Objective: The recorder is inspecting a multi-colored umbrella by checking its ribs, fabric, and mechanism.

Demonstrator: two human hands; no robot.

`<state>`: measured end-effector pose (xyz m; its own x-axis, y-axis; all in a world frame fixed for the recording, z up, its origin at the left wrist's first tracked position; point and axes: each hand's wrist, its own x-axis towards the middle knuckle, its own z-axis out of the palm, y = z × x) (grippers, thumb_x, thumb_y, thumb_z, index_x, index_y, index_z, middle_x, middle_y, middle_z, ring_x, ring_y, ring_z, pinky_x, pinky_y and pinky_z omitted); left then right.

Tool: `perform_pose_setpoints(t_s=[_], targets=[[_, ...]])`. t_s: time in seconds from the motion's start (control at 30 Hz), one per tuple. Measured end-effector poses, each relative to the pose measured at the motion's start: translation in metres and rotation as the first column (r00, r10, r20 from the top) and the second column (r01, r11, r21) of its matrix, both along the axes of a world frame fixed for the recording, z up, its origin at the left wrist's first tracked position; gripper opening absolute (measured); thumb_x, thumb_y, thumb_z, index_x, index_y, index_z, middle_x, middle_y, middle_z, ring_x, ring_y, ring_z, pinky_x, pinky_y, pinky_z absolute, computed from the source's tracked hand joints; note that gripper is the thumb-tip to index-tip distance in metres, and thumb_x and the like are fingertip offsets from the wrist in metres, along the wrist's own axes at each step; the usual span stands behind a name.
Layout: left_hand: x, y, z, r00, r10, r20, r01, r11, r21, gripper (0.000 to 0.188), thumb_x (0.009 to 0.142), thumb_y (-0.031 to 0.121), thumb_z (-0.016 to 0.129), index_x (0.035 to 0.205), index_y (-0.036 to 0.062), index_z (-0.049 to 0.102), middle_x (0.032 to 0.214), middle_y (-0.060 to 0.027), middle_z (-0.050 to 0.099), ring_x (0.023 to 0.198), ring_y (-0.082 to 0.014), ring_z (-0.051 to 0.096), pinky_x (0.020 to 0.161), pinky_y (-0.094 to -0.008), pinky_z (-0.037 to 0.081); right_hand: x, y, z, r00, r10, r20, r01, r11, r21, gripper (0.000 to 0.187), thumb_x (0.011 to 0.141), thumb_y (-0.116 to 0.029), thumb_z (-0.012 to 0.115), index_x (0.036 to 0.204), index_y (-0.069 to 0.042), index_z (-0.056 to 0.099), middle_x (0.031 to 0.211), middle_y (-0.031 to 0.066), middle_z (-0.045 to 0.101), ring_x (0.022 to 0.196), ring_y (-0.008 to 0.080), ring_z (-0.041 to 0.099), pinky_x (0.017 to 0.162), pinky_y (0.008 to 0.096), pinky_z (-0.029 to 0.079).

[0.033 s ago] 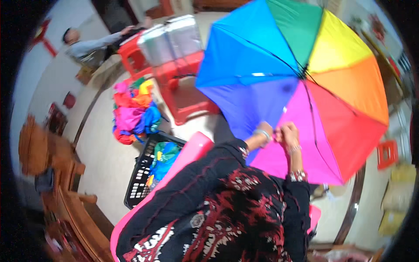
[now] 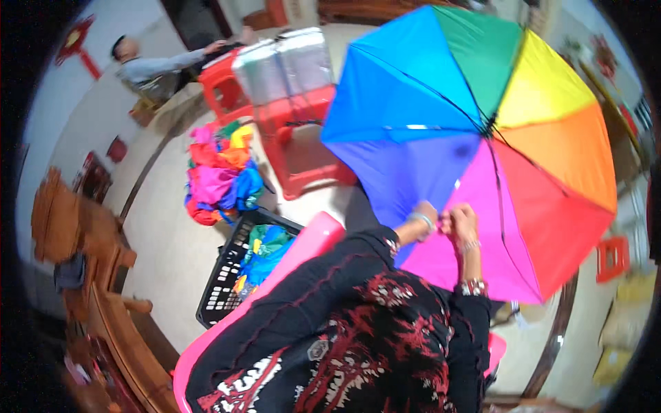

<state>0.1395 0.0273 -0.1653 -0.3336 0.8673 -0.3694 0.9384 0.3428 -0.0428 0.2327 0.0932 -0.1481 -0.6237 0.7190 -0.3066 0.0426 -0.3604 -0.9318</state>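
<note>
A rainbow-coloured umbrella [image 2: 551,186] is spread wide in front of me, with its dark ribs and centre facing up toward me. My left hand [image 2: 425,219] is closed in a pinch at the purple panel, near where it meets the pink one. Close beside it, my right hand [image 2: 463,221] has its fingers bent and pressed together over the pink panel. Both seem to grip the umbrella's cloth or a rib along that seam; the exact spot between the fingertips is too small to make out.
To my left, a black plastic basket [image 2: 219,275] holds colourful cloth, with a heap of bright folded cloth [image 2: 217,175] behind it. Red stools [image 2: 313,182] carry clear-wrapped packs [image 2: 286,69]. A pink chair [image 2: 313,237] surrounds me. Another person [image 2: 155,72] sits at the far left near wooden furniture [image 2: 103,303].
The whole view has shifted slightly, so the scene sits a little further right and lower. Both hands keep their place at the umbrella's purple and pink seam.
</note>
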Motion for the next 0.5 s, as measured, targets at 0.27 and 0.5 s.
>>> perform_pose_setpoints(t_s=[0.27,0.5], targets=[[-0.028,0.002,-0.019,0.992,-0.078,0.099,0.06,0.982,0.178,0.019,0.073,0.018,0.049,0.077,0.0072,0.063,0.082,-0.0108,0.06,0.078,-0.0257,0.058,0.066,-0.0353,0.047,-0.015,-0.004,0.001,1.0,-0.022,-0.004,0.022,1.0,0.001,0.006,0.077,0.0,0.037,0.075,-0.005,0.039,0.058,0.0085,0.047,0.04,0.0141,0.043,0.032,0.0259,0.039],[-0.029,0.014,-0.041,0.641,0.307,0.704,-0.592,0.781,0.199,0.025,0.07,0.024,0.048,0.071,0.0042,0.062,0.071,-0.0133,0.061,0.07,-0.0269,0.06,0.062,-0.035,0.046,-0.01,0.011,0.013,0.976,-0.023,0.218,-0.046,0.951,0.306,0.005,0.077,-0.003,0.04,0.072,-0.003,0.04,0.053,0.0054,0.046,0.038,0.0136,0.045,0.033,0.0267,0.042]])
